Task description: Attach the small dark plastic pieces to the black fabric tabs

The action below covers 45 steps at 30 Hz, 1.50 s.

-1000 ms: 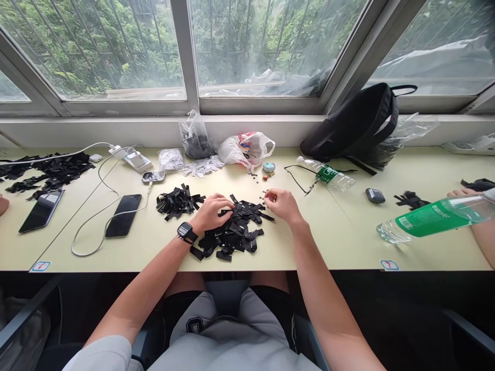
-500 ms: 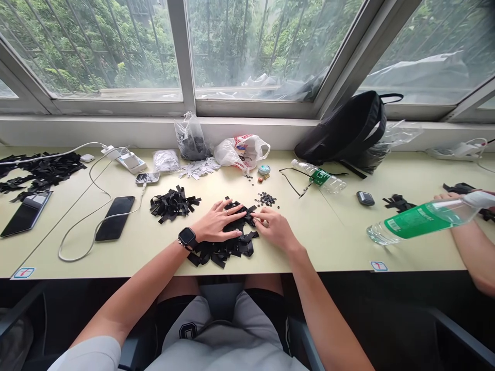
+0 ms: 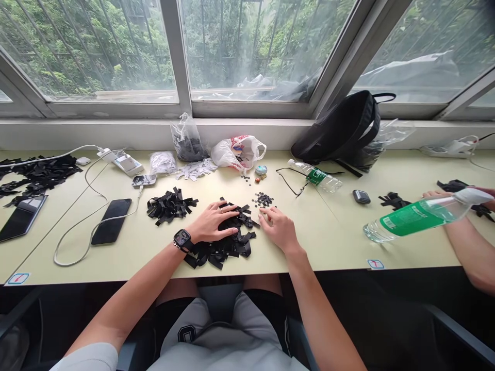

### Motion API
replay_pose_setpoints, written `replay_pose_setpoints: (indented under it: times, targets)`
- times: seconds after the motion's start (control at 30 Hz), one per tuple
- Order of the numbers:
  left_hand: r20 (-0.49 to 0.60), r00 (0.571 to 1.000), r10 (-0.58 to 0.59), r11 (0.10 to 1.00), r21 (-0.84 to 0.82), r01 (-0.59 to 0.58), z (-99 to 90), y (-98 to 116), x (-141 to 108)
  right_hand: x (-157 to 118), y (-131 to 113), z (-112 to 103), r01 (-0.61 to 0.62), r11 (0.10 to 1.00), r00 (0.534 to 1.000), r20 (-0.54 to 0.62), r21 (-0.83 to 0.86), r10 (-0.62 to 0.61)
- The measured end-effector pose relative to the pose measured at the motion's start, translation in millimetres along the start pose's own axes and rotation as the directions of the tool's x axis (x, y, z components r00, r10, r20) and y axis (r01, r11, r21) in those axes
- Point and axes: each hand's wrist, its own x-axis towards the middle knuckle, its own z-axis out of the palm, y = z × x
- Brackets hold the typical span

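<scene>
My left hand (image 3: 212, 221) lies palm-down on a heap of flat black strips (image 3: 222, 247), fingers slightly spread across the top; I cannot tell whether it grips any strip. My right hand (image 3: 279, 230) sits apart from it, just right of the heap, fingers loosely curled toward the heap's edge, with nothing visibly held. The strips are narrow, matte and flexible-looking, lying crossed and bent in a loose tangle; their exact material cannot be determined. The heap rests on the pale, smooth counter (image 3: 328, 252), directly under my left hand.

Ahead of my right hand lies a compact cluster of small round black parts (image 3: 263, 200). Left of my left hand is a second heap of black strips (image 3: 169, 206), smaller and flatter. Further left of that, a black smartphone (image 3: 111, 221) lies flat beside a thin white cable (image 3: 77, 242). A black wristwatch (image 3: 183, 239) is strapped on my left wrist. Well right of my right hand, a co-worker's hand (image 3: 435, 194) is near a clear plastic bottle with a green label (image 3: 410, 221), which lies tilted.
</scene>
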Motion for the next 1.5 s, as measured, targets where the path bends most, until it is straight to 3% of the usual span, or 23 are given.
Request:
replay_pose_setpoints:
  times: [0.23,0.47,0.7,0.9,1.07,1.33,1.5]
  targets:
    - [-0.128,0.989,-0.067,0.997,-0.031,0.064,0.4,-3.8,1.4,0.8,5.0,1.1,-0.029,0.997,0.993,-0.114,0.076,0.038]
    - [-0.159,0.982,-0.103,0.992,0.050,0.113,8.2,-9.3,3.5,-2.1,5.5,3.9,-0.055,0.997,0.994,-0.094,0.063,0.061]
    - [-0.287,0.943,-0.167,0.980,0.057,0.190,1.6,-8.5,4.9,-1.4,9.5,8.3,0.022,0.998,0.994,-0.112,0.058,-0.016]
    - [-0.369,0.900,-0.233,0.964,0.031,0.263,3.6,-11.6,5.2,-1.4,10.3,10.2,0.058,0.997,0.993,-0.103,-0.046,-0.063]
    - [-0.358,0.892,-0.275,0.952,0.026,0.304,4.1,-15.3,3.4,-0.4,20.5,11.3,-0.033,0.999,0.975,-0.221,-0.014,0.029]
    - [-0.327,0.903,-0.278,0.960,-0.051,0.277,7.9,-19.0,3.6,1.5,23.5,17.8,0.035,0.999,0.996,-0.088,0.035,-0.032]
    - [-0.324,0.894,-0.309,0.949,-0.169,0.266,7.2,-19.9,3.1,0.6,18.0,12.7,0.033,0.994,0.991,-0.134,0.105,-0.019]
